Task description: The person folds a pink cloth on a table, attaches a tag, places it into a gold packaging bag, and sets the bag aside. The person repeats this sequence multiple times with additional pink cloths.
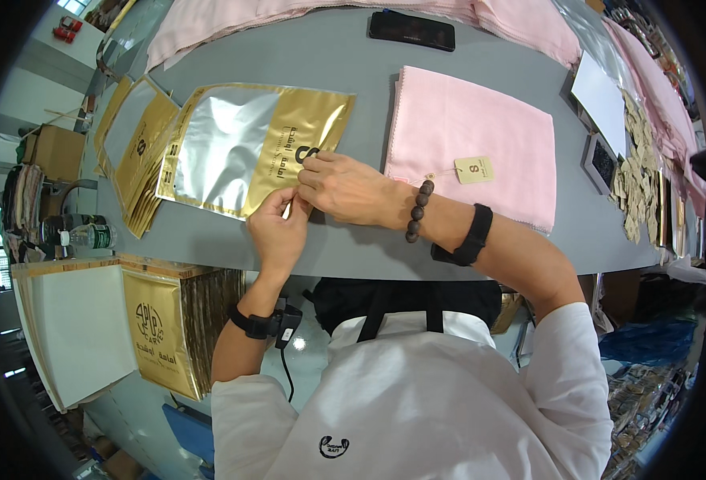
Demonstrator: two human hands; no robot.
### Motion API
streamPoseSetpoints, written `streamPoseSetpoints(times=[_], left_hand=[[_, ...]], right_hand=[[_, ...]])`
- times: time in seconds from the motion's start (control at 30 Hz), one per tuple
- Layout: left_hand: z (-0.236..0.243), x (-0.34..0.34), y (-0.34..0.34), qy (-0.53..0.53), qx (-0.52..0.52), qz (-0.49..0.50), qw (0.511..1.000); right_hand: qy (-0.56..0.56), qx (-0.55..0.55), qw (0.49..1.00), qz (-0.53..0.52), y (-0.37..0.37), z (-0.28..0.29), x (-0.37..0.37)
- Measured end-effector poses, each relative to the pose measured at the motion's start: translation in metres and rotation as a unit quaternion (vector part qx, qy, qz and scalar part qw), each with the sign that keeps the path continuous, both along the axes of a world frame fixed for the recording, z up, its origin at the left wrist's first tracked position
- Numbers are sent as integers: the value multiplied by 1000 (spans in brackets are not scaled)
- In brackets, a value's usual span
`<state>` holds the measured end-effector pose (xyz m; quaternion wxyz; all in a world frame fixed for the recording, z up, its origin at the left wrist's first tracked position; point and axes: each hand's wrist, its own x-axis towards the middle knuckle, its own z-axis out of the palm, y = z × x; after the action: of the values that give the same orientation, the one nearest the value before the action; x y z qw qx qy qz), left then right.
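Note:
A gold-and-silver foil bag [218, 146] lies flat on the grey table [473, 248]. My left hand [277, 228] pinches its lower right edge between thumb and fingers. My right hand [346, 188] is over the same edge, fingers curled on the bag beside my left fingertips, partly hiding them. To the right of the bag lies a folded pink cloth [473, 120] with a small square tag [473, 169] on it; my right wrist crosses its lower left corner. A pile of similar gold bags [133, 160] lies at the left.
At the back are pink fabric [305, 28] and a black phone [411, 30]. On the right sit white cards [597, 100], a dark box [595, 166] and loose beige tags [637, 184]. Plastic bottles [89, 238] and a container of upright gold packets [149, 328] are on the left.

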<state>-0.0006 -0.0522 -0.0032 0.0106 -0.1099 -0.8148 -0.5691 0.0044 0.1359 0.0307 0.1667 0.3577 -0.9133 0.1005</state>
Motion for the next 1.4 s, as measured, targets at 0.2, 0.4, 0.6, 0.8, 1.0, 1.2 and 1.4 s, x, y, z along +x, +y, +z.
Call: streamPoseSetpoints(times=[0.2,0.4,0.6,0.8,1.0,1.2,1.4], left_hand=[[1,5,5,97,-63,15,993],[5,5,9,105,-90,56,989],[2,-7,3,81,-36,22,996],[12,11,1,45,-83,-56,994],[40,8,7,88,-215,-137,963],[54,-24,41,106,-345,-155,920],[52,-50,75,88,-340,-121,928]], right_hand=[[-15,-8,1000,6,4,-1,5],[-46,-28,999,7,6,-8,13],[-50,-91,995,9,11,-9,28],[-123,-66,980,-142,68,19,-19],[-190,-164,942,-221,141,37,-30],[-213,-57,893,-393,213,29,-40],[-291,-90,876,-373,209,18,-43]])
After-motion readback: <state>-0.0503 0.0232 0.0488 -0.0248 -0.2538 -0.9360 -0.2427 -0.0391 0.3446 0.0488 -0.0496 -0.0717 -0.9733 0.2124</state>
